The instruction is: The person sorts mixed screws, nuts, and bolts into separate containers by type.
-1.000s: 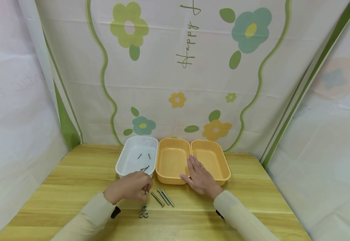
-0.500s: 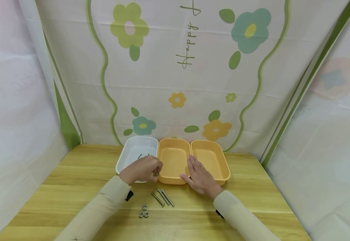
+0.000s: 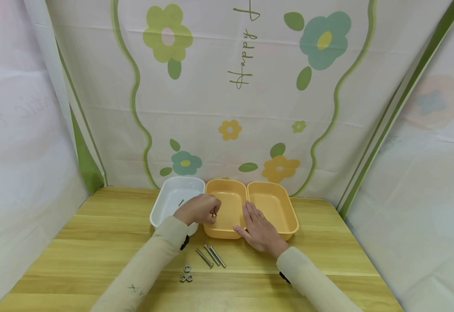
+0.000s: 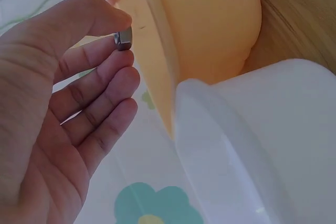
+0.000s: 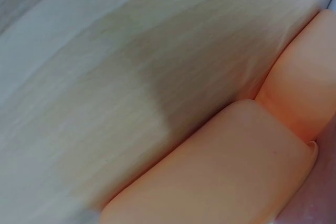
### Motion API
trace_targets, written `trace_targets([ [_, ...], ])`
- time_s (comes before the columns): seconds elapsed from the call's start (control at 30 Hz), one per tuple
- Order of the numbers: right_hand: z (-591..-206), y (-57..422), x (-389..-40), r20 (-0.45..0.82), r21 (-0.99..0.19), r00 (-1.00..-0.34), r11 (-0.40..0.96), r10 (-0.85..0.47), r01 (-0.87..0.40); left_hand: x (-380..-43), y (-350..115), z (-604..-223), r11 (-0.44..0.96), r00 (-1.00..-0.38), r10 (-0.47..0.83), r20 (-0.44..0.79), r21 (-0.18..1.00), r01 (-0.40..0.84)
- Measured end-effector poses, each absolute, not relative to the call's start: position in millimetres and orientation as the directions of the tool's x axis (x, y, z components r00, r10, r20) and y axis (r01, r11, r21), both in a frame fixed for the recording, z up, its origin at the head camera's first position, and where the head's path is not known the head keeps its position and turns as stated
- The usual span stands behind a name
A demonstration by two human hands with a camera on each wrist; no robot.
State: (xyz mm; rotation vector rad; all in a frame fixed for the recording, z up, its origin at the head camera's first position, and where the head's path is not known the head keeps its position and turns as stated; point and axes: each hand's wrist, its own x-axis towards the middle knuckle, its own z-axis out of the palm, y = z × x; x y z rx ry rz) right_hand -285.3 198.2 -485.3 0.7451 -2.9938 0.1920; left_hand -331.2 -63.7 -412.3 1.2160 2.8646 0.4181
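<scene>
Between thumb and index finger, my left hand pinches a hex nut over the left part of the middle yellow-orange tray. In the left wrist view the other fingers are lightly bent beside the nut. My right hand rests with straight fingers over the adjoining rims of the middle tray and the right yellow-orange tray. In the right wrist view only a blurred edge of that hand shows beside the trays. Left of them stands a white tray, partly covered by my left forearm and hand.
A small screw shows in the white tray; others there are hidden. On the wooden table, in front of the trays, lie three long bolts and a cluster of three hex nuts. A flowered cloth hangs behind.
My left hand has moved forward and right with the nut, from the table in front of the white tray to above the middle tray. The right hand stays in place.
</scene>
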Motion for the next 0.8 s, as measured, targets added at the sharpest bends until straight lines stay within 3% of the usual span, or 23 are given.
trace_targets([
  [0.4,-487,198,-285,0.076,-0.120,-0.883,0.875,-0.463,-0.469,-346,-52,-430,0.727,-0.755,0.633,0.171,0.205,0.655],
  [0.8,-486,198,-286,0.090,-0.093,-0.882,0.878,-0.463,-0.470,-330,-67,-417,0.754,-0.775,0.620,0.121,0.183,0.631],
])
